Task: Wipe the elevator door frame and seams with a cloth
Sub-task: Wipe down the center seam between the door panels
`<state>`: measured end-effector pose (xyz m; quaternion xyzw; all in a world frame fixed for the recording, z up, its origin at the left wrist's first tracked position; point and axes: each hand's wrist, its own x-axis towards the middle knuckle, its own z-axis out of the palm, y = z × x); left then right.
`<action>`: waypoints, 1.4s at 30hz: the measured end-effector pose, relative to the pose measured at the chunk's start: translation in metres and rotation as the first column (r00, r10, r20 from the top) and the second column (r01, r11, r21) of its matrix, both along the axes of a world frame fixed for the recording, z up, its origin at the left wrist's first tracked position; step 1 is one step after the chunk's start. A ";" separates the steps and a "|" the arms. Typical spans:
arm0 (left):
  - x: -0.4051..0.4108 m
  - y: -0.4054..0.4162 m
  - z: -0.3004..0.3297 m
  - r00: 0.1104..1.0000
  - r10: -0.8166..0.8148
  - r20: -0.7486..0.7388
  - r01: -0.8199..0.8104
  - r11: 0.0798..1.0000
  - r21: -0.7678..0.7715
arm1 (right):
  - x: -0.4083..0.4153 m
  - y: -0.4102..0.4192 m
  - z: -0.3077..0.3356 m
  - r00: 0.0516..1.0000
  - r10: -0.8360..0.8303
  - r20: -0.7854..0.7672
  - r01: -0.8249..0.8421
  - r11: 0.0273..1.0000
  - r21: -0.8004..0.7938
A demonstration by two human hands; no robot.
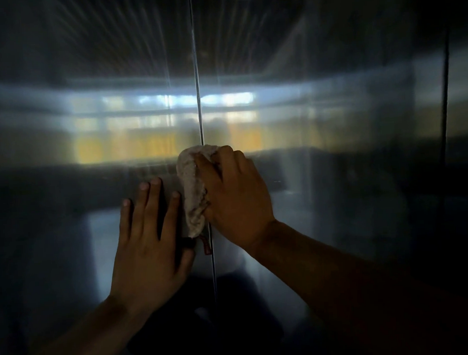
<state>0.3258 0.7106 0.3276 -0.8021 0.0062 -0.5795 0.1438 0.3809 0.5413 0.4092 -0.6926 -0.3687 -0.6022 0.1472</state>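
Observation:
Brushed steel elevator doors fill the view, and their centre seam (196, 79) runs top to bottom. My right hand (235, 196) grips a bunched pale beige cloth (192, 190) and presses it against the seam at mid height. A small red tag hangs from the cloth's lower end. My left hand (149, 241) lies flat on the left door panel (65, 186), fingers spread, its thumb close to the cloth's bottom. The seam shows again below the cloth.
The right door panel (348, 157) ends at a dark vertical frame edge (446, 139) on the right. Blurred reflections of bright windows and yellow shapes lie across both panels. The scene is dim, darkest at the bottom.

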 end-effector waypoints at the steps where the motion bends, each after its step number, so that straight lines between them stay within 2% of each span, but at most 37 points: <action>1: -0.002 -0.001 -0.004 1.000 0.002 -0.010 -0.002 1.000 -0.002 | 0.000 0.000 -0.003 1.000 0.009 -0.006 -0.009 1.000 -0.002; 14: -0.013 -0.007 -0.043 0.997 0.023 -0.075 -0.021 1.000 0.021 | 0.011 0.000 -0.061 0.999 0.049 0.018 -0.049 0.999 0.006; 18: -0.013 -0.006 -0.055 0.996 0.031 -0.083 -0.029 0.999 0.016 | 0.016 0.000 -0.084 0.990 0.141 -0.014 -0.141 0.990 -0.008; 23: -0.011 -0.008 -0.078 0.994 0.038 -0.099 -0.037 0.999 0.017 | 0.018 0.004 -0.103 0.988 0.154 -0.013 -0.154 0.987 0.043; 26: -0.012 -0.008 -0.090 0.994 0.038 -0.102 -0.037 0.999 0.013 | 0.021 0.002 -0.124 0.983 0.183 -0.008 -0.183 0.983 0.013; 29: -0.015 -0.012 -0.102 0.989 0.038 -0.146 -0.039 0.999 -0.006 | 0.019 -0.003 -0.149 0.982 0.190 -0.018 -0.190 0.981 -0.031; 36: -0.025 -0.018 -0.128 0.974 0.027 -0.226 -0.035 0.999 -0.034 | 0.016 -0.001 -0.184 0.972 0.231 -0.049 -0.231 0.973 0.005; 39: -0.029 -0.022 -0.141 0.968 -0.016 -0.251 -0.006 0.996 -0.085 | 0.018 -0.008 -0.214 0.977 0.215 -0.003 -0.214 0.974 -0.076; 42: -0.029 -0.020 -0.155 0.962 -0.018 -0.274 -0.005 0.997 -0.083 | 0.018 -0.019 -0.247 0.979 0.195 -0.057 -0.202 0.957 -0.207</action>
